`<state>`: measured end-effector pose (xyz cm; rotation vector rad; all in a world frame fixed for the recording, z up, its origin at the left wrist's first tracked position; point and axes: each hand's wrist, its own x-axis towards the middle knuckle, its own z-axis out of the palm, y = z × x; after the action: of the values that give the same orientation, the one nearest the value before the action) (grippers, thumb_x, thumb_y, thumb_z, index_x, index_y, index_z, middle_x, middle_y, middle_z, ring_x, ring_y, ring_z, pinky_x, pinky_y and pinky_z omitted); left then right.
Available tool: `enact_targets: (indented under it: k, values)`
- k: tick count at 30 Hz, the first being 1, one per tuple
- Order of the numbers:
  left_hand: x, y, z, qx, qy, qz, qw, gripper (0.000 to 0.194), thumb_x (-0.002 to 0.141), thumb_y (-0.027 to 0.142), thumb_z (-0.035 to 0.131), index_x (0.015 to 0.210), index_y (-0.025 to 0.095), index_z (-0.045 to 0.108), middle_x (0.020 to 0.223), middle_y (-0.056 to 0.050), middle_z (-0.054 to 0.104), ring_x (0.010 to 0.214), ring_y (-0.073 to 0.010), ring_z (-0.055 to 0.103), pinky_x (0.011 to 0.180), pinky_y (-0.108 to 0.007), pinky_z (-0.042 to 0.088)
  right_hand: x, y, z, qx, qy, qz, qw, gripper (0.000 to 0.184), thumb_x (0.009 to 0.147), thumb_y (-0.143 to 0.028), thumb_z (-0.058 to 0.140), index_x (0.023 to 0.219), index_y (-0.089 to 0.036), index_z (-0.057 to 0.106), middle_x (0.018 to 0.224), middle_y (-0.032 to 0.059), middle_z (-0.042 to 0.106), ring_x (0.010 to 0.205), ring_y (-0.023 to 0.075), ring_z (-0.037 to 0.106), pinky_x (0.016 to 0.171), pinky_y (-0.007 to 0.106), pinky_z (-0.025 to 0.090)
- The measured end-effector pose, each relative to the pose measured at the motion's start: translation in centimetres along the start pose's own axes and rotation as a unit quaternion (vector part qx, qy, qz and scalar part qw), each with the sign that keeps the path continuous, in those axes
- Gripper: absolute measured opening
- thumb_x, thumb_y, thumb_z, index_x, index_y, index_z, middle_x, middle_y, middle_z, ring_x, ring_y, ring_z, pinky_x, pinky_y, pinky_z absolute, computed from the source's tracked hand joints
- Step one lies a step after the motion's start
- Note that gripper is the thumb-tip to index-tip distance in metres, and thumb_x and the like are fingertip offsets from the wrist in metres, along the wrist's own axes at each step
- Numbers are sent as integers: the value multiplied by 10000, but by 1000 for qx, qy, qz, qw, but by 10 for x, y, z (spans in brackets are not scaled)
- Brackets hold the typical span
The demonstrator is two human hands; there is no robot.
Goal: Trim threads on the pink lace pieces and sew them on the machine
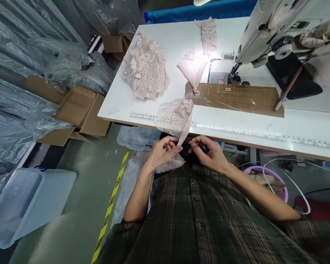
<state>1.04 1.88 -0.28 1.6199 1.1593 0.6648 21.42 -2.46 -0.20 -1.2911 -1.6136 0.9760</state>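
Note:
My left hand (166,151) is at the table's front edge, thumb and fingers pinching a narrow end of pale lace fabric (176,115). This piece lies bunched over the edge, and part of it hangs below my hand toward my lap. My right hand (209,152) is closed around a small dark tool with a blue part (202,147), its thin tip pointing up and left. Most of that tool is hidden by my fingers, so its exact kind is unclear. The right fingertips are just right of the lace, with a small gap between.
A heap of lace pieces (147,69) is on the white table (236,121) at left. More lace (192,68) lies by the sewing machine (264,33). Brown tape (236,97) and a printed ruler (231,129) run along the front. A cardboard box (77,106) stands left.

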Motion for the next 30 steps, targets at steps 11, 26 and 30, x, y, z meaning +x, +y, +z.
enact_targets:
  k: [11,26,30]
  values:
    - [-39,29,31,187,-187,139,954,190,828,186,597,642,169,562,557,43,486,505,-82,425,530,-234,308,-7,0,1,-35,44,74,996,283,847,-407,590,702,-179,503,562,-44,411,530,89,330,500,228,286]
    - [-13,2,13,-352,-147,-26,924,317,760,449,732,798,138,688,955,-100,668,771,-187,654,731,-308,529,-24,-11,18,34,-242,-143,959,117,789,-157,492,676,-186,495,604,-33,464,538,94,363,543,233,292]
    - [-18,2,3,-259,-75,-59,961,304,763,426,747,773,128,683,733,-48,643,648,-123,580,614,-220,456,-16,-5,3,60,-213,-48,974,211,914,-320,497,909,-149,620,704,-5,580,566,89,458,561,214,350]
